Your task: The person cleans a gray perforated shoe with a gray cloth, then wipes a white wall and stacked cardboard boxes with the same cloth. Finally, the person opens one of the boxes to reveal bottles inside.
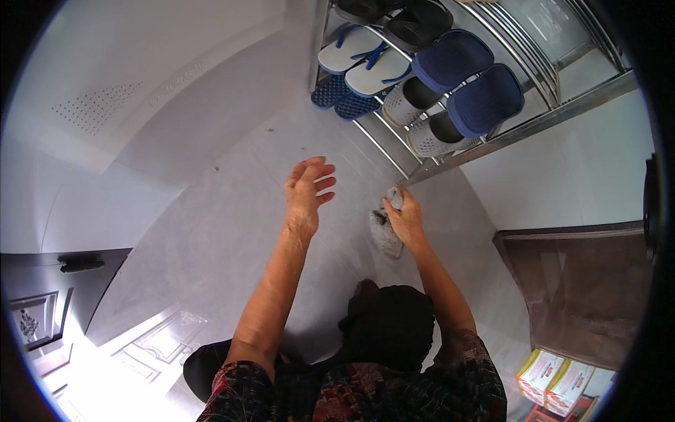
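Note:
My right hand [406, 216] is closed on a crumpled grey cloth [385, 238]. The cloth bunches up above the thumb and hangs below the fingers, close to the lower corner of a metal shoe rack [380, 146]. My left hand [309, 186] is held out over the floor with its fingers apart and nothing in them. On the rack, nearest my hands, sit a pair of grey-white perforated shoes [430, 135] and dark blue slippers [485, 100].
White flip-flops with blue straps [365, 70] and black sandals [418, 24] fill the rack's left side. A white panel [140, 84] curves along the left. Yellow-and-white boxes [555, 380] stand at lower right by a brown cover [583, 288]. Small specks dot the grey floor [211, 232].

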A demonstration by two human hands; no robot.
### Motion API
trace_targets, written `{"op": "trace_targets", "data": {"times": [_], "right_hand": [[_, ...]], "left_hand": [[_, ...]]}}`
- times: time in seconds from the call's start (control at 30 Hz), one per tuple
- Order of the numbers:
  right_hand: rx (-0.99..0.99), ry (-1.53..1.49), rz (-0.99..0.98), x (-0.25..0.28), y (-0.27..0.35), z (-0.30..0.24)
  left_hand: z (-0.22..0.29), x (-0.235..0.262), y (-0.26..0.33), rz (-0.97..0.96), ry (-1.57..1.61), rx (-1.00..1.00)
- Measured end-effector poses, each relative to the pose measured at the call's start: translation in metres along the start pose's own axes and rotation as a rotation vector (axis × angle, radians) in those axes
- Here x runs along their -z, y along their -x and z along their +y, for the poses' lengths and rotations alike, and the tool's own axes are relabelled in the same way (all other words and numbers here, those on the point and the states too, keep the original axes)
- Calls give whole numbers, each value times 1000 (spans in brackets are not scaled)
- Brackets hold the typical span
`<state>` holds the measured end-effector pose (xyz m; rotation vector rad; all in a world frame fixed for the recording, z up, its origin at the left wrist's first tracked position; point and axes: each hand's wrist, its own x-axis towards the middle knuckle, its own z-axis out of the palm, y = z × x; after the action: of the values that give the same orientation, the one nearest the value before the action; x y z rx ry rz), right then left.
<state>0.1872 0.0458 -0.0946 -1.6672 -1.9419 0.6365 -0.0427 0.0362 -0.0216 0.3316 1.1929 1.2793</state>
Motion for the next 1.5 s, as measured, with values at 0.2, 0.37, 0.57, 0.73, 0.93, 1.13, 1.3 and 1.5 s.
{"op": "trace_targets", "data": {"times": [0.2, 0.37, 0.57, 0.73, 0.93, 1.13, 1.3, 1.5], "right_hand": [[195, 199, 125, -43, -70, -19], [368, 564, 401, -75, -163, 2], [103, 839, 194, -66, -162, 77], [-91, 833, -260, -43, -130, 38], [244, 625, 30, -78, -146, 28], [367, 932, 128, -111, -95, 70], [426, 823, 105, -70, -2, 110], [-382, 501, -298, 20, 71, 180]], "left_hand": [[1, 15, -2, 79, 31, 50], [3, 24, -7, 133, 38, 43], [-1, 30, -11, 167, 54, 64], [-6, 33, -21, 161, 68, 95], [-6, 33, -22, 151, 49, 118], [-2, 41, -25, 176, 85, 43], [0, 30, -21, 149, 45, 55], [-6, 12, -15, 81, 31, 75]]}}
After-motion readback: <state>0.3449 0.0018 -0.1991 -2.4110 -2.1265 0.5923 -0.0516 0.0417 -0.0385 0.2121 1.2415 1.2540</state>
